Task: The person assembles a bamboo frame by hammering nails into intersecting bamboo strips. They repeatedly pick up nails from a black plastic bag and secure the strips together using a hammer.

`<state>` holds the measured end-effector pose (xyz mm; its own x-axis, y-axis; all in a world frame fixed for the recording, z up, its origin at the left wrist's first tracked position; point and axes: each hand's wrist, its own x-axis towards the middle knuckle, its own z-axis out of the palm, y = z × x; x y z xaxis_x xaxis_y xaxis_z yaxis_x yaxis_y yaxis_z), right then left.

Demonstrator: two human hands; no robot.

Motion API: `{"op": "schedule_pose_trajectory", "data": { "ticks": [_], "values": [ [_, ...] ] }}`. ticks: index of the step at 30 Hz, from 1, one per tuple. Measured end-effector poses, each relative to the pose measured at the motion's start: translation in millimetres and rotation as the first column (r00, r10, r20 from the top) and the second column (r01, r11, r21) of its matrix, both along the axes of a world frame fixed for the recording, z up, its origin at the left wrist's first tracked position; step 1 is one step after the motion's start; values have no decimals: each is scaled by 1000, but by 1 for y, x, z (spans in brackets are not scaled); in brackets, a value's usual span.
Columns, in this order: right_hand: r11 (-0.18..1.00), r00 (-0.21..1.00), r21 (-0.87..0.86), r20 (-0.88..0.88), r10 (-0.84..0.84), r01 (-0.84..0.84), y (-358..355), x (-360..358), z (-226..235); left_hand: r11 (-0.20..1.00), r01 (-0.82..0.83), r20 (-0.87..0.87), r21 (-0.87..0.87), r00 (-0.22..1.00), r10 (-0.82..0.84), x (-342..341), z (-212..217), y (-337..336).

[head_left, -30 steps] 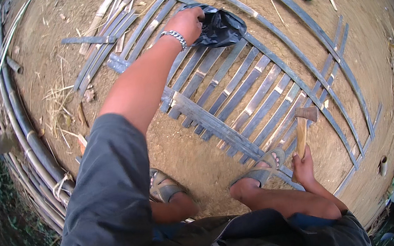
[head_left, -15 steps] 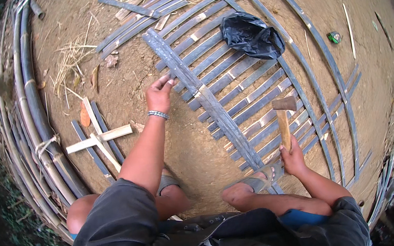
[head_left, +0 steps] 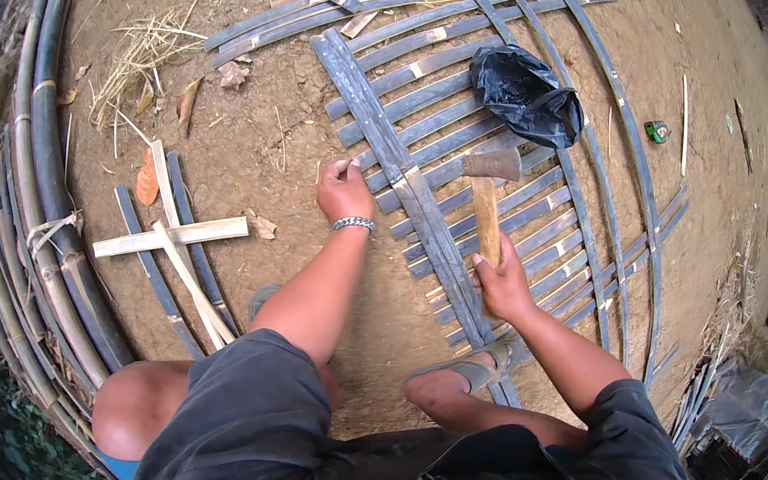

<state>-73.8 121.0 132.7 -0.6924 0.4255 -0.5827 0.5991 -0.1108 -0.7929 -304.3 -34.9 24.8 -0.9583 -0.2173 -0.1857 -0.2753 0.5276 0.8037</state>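
A lattice of dark split-bamboo slats (head_left: 449, 145) lies on the dirt, crossed along its left side by a wide bamboo strip (head_left: 420, 201). My left hand (head_left: 344, 190) is closed in a pinch at the left end of one slat, beside the wide strip. Whatever is between its fingertips is too small to make out. In my right hand (head_left: 504, 284) is a hammer (head_left: 486, 211) by its wooden handle. Its rusty metal head is above the slats, right of the wide strip. A black plastic bag (head_left: 529, 100) rests on the lattice, its mouth spread.
Long bamboo poles (head_left: 53, 188) lie tied along the left. Pale and dark bamboo strips (head_left: 206, 232) cross on the ground near my left knee. More split strips (head_left: 323, 15) lie at the far side. A green tape measure (head_left: 657, 132) sits to the right. My sandalled foot (head_left: 480, 364) is by the wide strip.
My right hand has brought the hammer left and farther forward, over the slats near the wide strip. My left hand remains pinched by the slat ends. The whole view has shifted.
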Motion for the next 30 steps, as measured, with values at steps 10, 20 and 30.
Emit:
{"op": "schedule_pose_trajectory", "data": {
  "ticks": [10, 20, 30],
  "values": [
    [999, 993, -32, 108, -40, 44, -18, -32, -24, 998, -34, 155, 50, 988, 26, 4, 10, 7],
    [990, 993, -116, 96, -73, 84, -34, -64, -42, 991, -105, 118, 85, 989, 95, 5, 9, 10],
    [999, 996, -13, 83, -44, 45, -35, -82, -42, 956, -97, 112, 278, 991, 68, 7, 15, 5]
  ]
}}
